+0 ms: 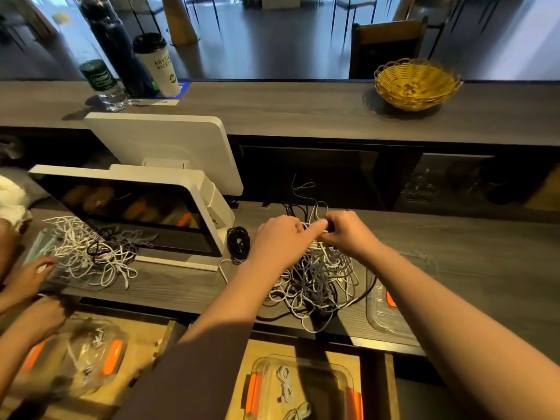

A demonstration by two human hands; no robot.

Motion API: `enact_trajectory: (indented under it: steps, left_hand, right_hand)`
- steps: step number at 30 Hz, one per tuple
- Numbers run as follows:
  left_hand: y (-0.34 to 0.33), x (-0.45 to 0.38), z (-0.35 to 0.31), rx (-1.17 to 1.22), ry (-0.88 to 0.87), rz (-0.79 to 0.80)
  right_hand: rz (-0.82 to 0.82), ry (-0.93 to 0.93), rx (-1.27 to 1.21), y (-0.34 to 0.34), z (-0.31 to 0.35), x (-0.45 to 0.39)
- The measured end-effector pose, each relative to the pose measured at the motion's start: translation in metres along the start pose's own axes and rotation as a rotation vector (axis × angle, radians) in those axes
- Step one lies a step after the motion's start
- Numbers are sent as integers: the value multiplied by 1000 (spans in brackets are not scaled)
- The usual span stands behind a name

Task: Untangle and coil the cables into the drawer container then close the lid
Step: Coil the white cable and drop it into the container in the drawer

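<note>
Together both hands pinch cables — tangled heap.

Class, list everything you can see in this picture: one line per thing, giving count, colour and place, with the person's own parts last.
tangled pile of cables: one, white, grey and black, counter centre
coiled black cable: one, black, beside the monitor base
second cable tangle: one, mostly white, counter left
white-framed monitors: two, back to back, left
clear plastic container with orange clips: one, in the open drawer, holding white coiled cables
clear lid with orange clip: one, on the counter right
woven yellow basket: one, upper shelf right
white paper cup with black lid: one, upper shelf left
clear water bottle: one, green label, beside the cup
another person's hands: two, far left
left hand: grip on cables atop the pile
right hand: grip on the same cables
</note>
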State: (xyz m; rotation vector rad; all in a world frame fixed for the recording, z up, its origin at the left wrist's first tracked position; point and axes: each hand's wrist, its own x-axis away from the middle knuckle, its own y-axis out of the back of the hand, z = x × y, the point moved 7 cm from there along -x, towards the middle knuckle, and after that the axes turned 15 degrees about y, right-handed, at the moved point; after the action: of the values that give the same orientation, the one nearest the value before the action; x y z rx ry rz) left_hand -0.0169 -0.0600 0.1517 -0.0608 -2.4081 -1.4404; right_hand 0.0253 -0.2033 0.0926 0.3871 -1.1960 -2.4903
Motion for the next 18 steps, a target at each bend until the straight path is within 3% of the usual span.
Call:
enact_trajectory:
  steps: [5,9,14,18]
  left_hand:
    - [-9,-7,1,-149,-10,-23]
    - [-20,-18,-3,-184,-43,63]
    - [-23,-30,3,109,4,183]
    - [-1,-28,-8,327,0,76]
  right_hand:
    - [28,19,-18,0,5,-3]
    - [24,43,-60,1,7,-2]
    - [-53,16,-131,-2,-1,0]
    - [-63,-39,-229,-16,-14,7]
